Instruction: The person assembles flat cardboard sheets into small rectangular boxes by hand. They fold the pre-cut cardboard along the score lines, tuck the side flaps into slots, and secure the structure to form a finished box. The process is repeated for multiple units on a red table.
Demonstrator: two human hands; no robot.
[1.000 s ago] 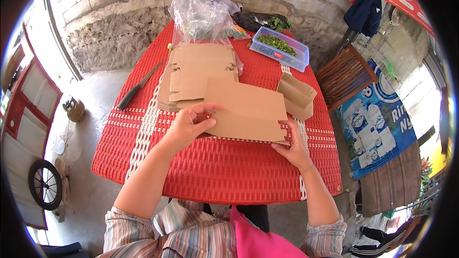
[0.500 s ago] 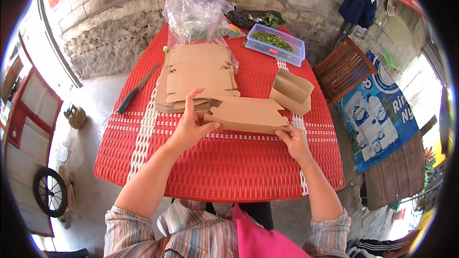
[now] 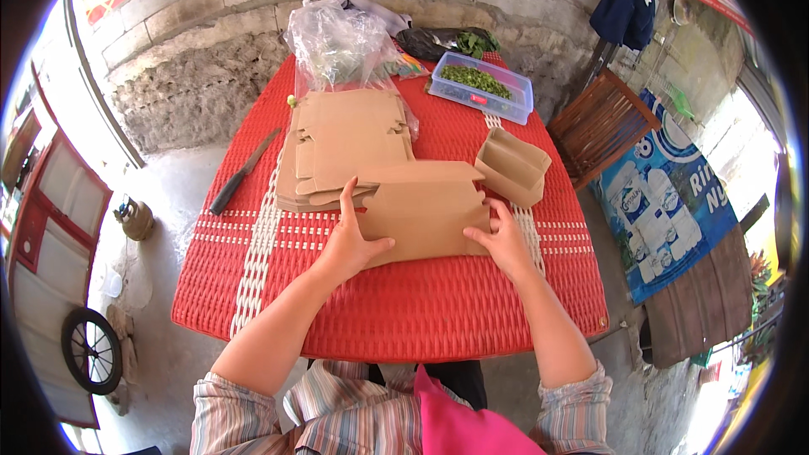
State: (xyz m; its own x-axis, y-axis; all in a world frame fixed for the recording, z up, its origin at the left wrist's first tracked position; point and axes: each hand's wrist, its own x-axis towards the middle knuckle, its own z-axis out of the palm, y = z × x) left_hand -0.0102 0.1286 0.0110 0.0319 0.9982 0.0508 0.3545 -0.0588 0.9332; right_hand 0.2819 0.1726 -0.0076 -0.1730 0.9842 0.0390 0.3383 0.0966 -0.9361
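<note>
A partly folded brown cardboard box (image 3: 425, 217) is tilted up in front of me, its broad panel facing me. At its left end is my left hand (image 3: 347, 243), thumb on the front panel and index finger up along the edge. My right hand (image 3: 503, 240) grips the opposite end, its thumb pressed on the panel and fingers behind. Just beyond lies a stack of flat cardboard box blanks (image 3: 350, 139), partly covered by the box. To the right stands a folded open-topped cardboard box (image 3: 514, 167).
The red woven table (image 3: 404, 312) also bears a dark-handled knife (image 3: 243, 174) at left, a clear plastic bag (image 3: 341, 46) at the back, and a plastic container (image 3: 482, 88) of chopped greens. A black bag (image 3: 430, 42) lies behind it. A wooden chair (image 3: 602, 126) stands right.
The held box has tipped up, so its broad panel now faces me. My right hand has moved up and inward along its end; my left hand has shifted slightly right.
</note>
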